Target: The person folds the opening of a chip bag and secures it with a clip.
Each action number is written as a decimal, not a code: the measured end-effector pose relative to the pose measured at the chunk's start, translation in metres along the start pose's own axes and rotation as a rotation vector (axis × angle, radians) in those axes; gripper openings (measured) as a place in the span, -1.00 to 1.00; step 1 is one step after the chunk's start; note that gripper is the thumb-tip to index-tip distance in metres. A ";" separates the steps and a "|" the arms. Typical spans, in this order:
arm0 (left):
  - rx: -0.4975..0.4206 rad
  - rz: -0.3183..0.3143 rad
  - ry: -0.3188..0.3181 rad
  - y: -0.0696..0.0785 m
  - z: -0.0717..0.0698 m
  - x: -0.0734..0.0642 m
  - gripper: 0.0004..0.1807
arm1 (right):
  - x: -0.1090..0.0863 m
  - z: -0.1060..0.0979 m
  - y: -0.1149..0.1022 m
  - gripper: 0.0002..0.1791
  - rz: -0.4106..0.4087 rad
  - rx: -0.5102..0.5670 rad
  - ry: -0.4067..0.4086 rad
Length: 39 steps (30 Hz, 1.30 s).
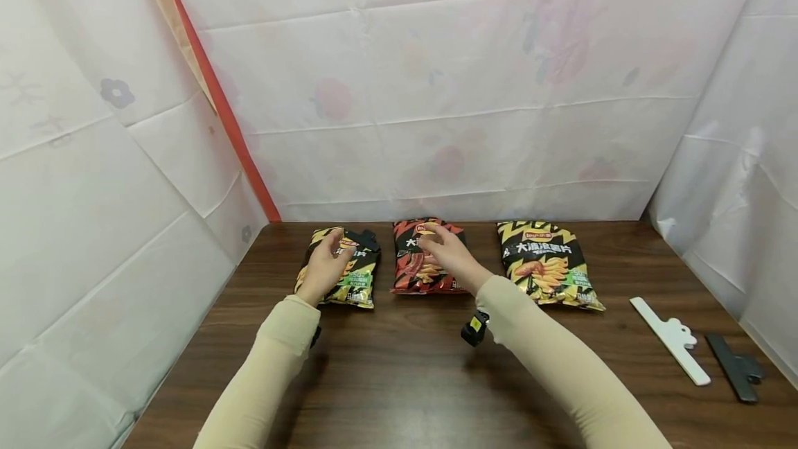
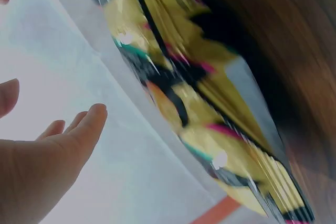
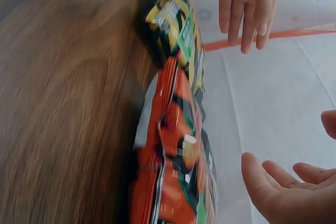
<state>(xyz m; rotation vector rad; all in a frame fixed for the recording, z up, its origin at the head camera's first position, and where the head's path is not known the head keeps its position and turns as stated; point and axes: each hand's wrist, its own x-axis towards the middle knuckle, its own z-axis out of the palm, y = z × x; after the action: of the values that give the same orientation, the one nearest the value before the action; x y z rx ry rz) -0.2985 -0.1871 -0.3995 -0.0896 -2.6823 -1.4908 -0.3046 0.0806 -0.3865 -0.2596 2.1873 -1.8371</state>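
Note:
My left hand (image 1: pixel 323 269) hovers over a yellow-and-black bag of potato chips (image 1: pixel 357 285), and a black clip (image 1: pixel 363 240) sits at that bag's upper right corner. Its fingers are loosely extended with nothing held. Above a red-and-black bag of potato chips (image 1: pixel 413 270), my right hand (image 1: pixel 457 258) is raised with bent, parted fingers and holds nothing. In the right wrist view, the right hand (image 3: pixel 294 190) is apart from the red bag (image 3: pixel 176 166). The left wrist view shows the left hand (image 2: pixel 47 161) beside the yellow bag (image 2: pixel 184 87), not touching it.
Another yellow-and-black chip bag (image 1: pixel 547 265) lies right of the red one. A white clip (image 1: pixel 670 339) and a dark clip (image 1: pixel 734 368) lie at the right of the wooden table (image 1: pixel 399 380). White sheeting (image 1: pixel 449 75) stands behind and on both sides.

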 end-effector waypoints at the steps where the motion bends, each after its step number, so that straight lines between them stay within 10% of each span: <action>1: -0.018 0.005 0.003 0.001 0.003 0.000 -0.31 | -0.001 -0.004 0.001 -0.37 -0.011 -0.006 0.006; 26: -0.101 -0.161 -0.161 0.011 0.084 0.010 -0.12 | -0.001 -0.055 0.060 -0.34 0.100 0.024 0.206; 39: -0.145 -0.211 -0.174 0.005 0.096 0.024 -0.11 | 0.010 -0.051 0.076 -0.33 0.182 0.089 0.245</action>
<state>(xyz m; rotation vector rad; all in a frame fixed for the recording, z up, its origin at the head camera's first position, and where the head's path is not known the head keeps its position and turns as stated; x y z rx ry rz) -0.3249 -0.1024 -0.4433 0.0608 -2.7882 -1.8178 -0.3280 0.1388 -0.4544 0.1871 2.1906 -1.9419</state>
